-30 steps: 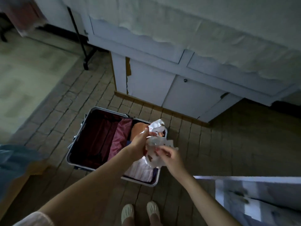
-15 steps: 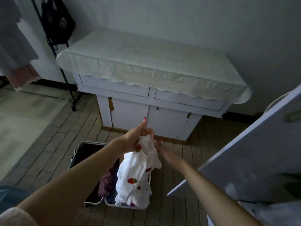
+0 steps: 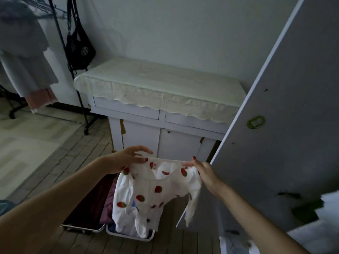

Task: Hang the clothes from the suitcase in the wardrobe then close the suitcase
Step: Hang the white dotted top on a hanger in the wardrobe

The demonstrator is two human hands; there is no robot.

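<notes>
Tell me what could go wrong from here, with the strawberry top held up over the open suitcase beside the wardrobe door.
1. The left hand and right hand only pinch the neckline of the white strawberry top; a slip would likely drop it back into the suitcase.
2. No hanger is visible in either hand, so hanging may stall.
3. The open wardrobe door stands close by the right hand; the dangling sleeve could catch its edge.
</notes>
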